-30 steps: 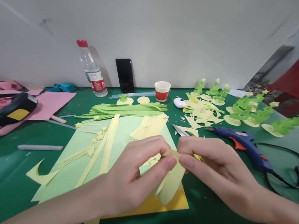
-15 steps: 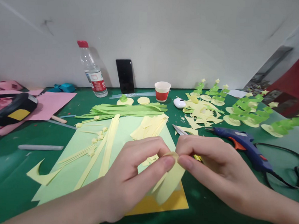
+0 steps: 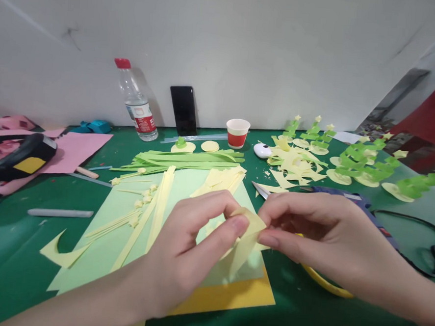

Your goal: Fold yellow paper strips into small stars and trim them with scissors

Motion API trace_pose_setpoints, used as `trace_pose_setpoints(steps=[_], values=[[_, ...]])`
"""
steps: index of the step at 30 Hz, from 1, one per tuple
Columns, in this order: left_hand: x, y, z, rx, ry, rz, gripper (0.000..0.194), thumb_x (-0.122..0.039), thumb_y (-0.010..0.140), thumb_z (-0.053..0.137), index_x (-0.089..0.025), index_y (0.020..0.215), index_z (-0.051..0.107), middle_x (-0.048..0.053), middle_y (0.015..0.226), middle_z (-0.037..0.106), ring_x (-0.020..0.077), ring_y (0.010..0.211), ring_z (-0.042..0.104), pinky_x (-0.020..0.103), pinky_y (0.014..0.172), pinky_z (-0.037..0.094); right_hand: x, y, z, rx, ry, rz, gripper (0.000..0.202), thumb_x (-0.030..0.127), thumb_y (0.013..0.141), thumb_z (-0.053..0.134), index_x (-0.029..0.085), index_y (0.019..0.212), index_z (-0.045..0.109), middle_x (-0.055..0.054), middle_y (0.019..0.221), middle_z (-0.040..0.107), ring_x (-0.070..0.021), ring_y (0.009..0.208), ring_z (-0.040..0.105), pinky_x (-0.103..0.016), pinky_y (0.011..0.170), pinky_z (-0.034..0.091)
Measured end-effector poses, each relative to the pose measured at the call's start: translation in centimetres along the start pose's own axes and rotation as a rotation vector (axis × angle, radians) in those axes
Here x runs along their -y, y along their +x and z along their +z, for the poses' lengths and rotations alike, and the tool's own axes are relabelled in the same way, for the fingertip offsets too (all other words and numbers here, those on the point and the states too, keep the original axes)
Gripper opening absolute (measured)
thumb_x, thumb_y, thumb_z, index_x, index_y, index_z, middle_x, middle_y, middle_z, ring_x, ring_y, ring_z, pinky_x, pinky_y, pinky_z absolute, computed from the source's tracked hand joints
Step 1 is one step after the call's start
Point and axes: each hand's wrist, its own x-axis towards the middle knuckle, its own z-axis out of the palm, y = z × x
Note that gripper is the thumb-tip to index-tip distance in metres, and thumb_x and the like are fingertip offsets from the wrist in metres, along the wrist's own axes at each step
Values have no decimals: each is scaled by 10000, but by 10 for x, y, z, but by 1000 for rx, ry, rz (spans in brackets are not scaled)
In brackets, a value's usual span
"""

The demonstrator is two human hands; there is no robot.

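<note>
Head view: a pale yellow paper strip (image 3: 248,233) is pinched between thumb and forefinger of the left hand (image 3: 194,245); the right hand (image 3: 309,232) has its fingertips drawn narrow at the strip's right edge, though whether they grip it I cannot tell; light green paper (image 3: 183,180) lies beneath the fingers; scissors (image 3: 262,191) point away just beyond them. Farther past the fingertips stand a red-banded paper cup (image 3: 237,137) and a bottle (image 3: 132,96), its red-and-white label (image 3: 145,122) too small to read; right of the fingers, a blue glue gun (image 3: 363,202) bears an illegible sticker (image 3: 352,196).
</note>
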Motion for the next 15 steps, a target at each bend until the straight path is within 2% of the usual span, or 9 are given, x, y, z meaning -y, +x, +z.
trace_pose_setpoints(steps=[3,6,10,15], values=[[0,2,1,-16,51,49,265,-165,888,434,-177,635,515,-23,630,526,112,597,485,234,561,388,1,-1,-2,107,-6,91,106,228,713,718,190,633,659,39,573,589,-72,524,487,-159,474,379],[2,2,5,32,74,98,257,-132,886,435,-172,644,513,-29,620,523,97,570,478,218,539,381,1,-3,-2,189,61,129,239,333,753,700,172,590,629,43,513,512,-65,481,415,-171,428,324],[6,1,7,53,64,84,267,-150,904,432,-167,660,538,-34,615,515,91,557,472,209,522,374,-1,-4,2,172,123,157,316,306,783,667,172,522,550,66,454,379,-54,421,291,-186,357,217],[6,0,8,34,76,51,279,-180,894,413,-169,646,539,-22,604,522,108,558,477,230,525,377,-2,-2,2,184,154,150,313,236,796,604,180,516,476,81,436,340,-40,380,246,-190,329,180]])
